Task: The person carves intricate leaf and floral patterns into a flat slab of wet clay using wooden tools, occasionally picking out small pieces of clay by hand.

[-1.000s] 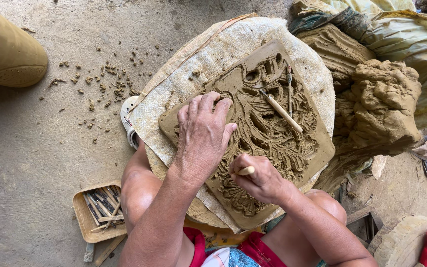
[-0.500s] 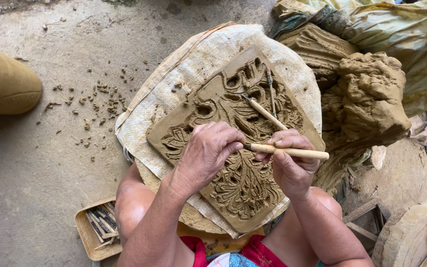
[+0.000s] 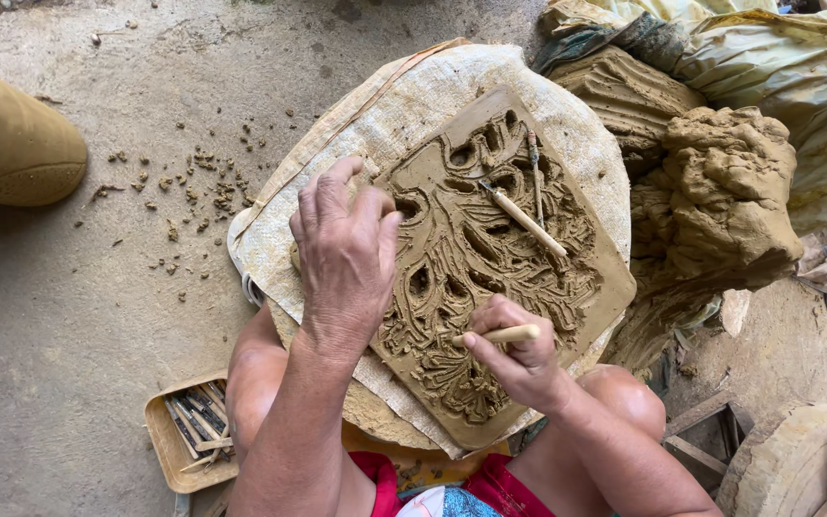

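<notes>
On the clay relief (image 3: 490, 278), left hand (image 3: 345, 254) stays flat; right hand (image 3: 519, 359), lower now, pinches its wooden tool (image 3: 500, 335).

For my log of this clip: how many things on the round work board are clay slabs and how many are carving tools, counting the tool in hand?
Clay slab: 1
Carving tools: 3, one in the right hand and two lying on the slab, a pale stick and a thin dark one
Total: 4
</notes>
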